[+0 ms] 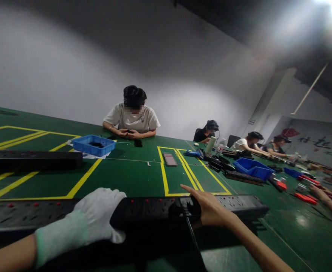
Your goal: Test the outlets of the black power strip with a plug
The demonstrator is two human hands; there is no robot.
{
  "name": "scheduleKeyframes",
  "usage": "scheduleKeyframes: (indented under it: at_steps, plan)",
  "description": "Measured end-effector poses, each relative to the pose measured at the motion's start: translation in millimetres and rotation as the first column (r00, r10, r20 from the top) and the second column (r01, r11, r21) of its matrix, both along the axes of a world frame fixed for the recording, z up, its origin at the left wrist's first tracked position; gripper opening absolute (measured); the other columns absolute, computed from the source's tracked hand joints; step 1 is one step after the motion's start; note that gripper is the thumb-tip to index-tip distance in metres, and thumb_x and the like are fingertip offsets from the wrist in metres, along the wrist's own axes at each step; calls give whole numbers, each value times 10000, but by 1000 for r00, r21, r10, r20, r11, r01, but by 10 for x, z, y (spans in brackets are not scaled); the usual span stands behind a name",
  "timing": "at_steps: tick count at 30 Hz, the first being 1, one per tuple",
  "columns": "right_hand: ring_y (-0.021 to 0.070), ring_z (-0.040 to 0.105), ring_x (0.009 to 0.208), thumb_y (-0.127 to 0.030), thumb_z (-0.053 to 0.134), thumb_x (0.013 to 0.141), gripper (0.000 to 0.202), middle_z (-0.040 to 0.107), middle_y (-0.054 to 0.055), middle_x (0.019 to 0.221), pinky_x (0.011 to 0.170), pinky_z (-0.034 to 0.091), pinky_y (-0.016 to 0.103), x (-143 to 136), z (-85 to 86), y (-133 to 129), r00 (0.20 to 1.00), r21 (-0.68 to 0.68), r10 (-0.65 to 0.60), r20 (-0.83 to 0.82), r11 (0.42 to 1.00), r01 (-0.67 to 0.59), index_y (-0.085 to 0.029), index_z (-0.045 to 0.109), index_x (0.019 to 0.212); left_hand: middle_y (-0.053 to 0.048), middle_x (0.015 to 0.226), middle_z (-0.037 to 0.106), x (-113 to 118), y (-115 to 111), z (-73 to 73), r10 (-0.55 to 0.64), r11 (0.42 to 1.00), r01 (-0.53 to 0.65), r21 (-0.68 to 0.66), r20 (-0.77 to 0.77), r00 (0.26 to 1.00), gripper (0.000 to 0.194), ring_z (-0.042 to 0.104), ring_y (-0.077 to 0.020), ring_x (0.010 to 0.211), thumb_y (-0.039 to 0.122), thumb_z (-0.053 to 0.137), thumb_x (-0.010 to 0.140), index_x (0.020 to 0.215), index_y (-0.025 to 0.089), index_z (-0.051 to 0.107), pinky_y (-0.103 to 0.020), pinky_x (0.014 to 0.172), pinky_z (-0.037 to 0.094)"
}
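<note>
A long black power strip with red switches lies across the near side of the green table. My left hand, in a white glove, is wrapped round its left end, beside another black strip. Bare, my right hand grips the strip further right, thumb raised, next to a black plug seated in a socket. The plug's cord runs down toward me. Part of the right hand's fingers is hidden behind the strip.
Another black strip lies at the left. Beyond are a blue tray, a pink phone and a blue bin. A person sits opposite; other people work at the right, one reaching with a bare arm.
</note>
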State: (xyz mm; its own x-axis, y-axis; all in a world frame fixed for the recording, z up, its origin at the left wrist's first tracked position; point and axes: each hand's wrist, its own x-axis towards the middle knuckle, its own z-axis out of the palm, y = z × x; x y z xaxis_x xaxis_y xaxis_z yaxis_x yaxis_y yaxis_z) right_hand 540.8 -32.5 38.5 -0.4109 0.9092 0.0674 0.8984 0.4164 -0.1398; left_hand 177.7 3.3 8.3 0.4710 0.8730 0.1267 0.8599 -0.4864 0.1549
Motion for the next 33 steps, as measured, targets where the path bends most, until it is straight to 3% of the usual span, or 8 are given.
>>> scheduleKeyframes:
  at_steps: [8,12,15,18,20,23,27,33]
  plan:
    - [336,540,1232,-309,889,521,1167,533,118,1390,1001,408,408,369,-392,-33,997,-38,-14,-75,999,11,-278,268,1508,-84,924,668,389,15,-221,-97,995,97,-6,-62,993,611,642,-311,940,517,706,522,1035,190,651,-489,1012,382]
    - [338,542,1219,-338,895,518,1247,548,146,1350,1020,405,445,318,-371,-80,991,-4,-52,-124,999,52,-233,180,1534,-137,1044,672,340,1,-272,-56,998,59,24,-106,993,710,624,-361,1012,531,698,545,1143,153,636,-499,942,442]
    - [356,415,1339,-476,893,510,1322,429,196,1448,1086,354,479,159,-320,-165,984,137,51,-169,990,-27,-183,120,1542,-205,1330,556,412,-24,-392,-104,987,117,111,-115,988,843,516,-393,1226,523,651,652,1373,118,485,-524,1005,400]
    - [336,374,1376,-577,805,645,1093,396,188,1477,1112,340,485,-69,-401,-223,952,325,220,-211,935,-144,-180,255,1502,-192,1508,349,736,-74,-574,-284,909,301,288,-99,954,859,362,-351,1371,530,572,765,1479,127,320,-520,1118,271]
    - [288,485,1298,-464,702,808,733,519,152,1381,1088,389,461,-208,-544,-227,911,444,329,-248,875,-194,-190,403,1418,-223,1514,315,1035,-121,-722,-357,854,377,358,-125,926,841,312,-370,1393,527,549,797,1471,81,315,-552,1139,204]
    - [213,578,1201,-184,492,937,350,644,97,1223,1019,477,395,-337,-772,-205,878,537,307,-366,841,-70,-212,542,1281,-243,1472,376,1395,-187,-940,-435,758,432,488,-116,893,714,363,-402,1354,450,495,889,1466,72,309,-613,1105,215]
    - [201,604,1165,-118,409,962,313,687,67,1137,990,509,392,-406,-909,-189,830,577,274,-486,814,69,-229,629,1155,-253,1423,436,1520,-219,-1085,-386,739,344,580,-54,921,631,416,-418,1310,311,518,893,1443,58,339,-624,1079,255]
    - [215,627,1131,-129,407,968,316,687,78,1126,959,532,403,-432,-912,-186,812,601,285,-509,793,98,-224,626,1176,-225,1405,470,1479,-196,-1042,-418,711,366,601,-57,907,599,446,-391,1292,316,477,908,1446,92,338,-620,1055,293]
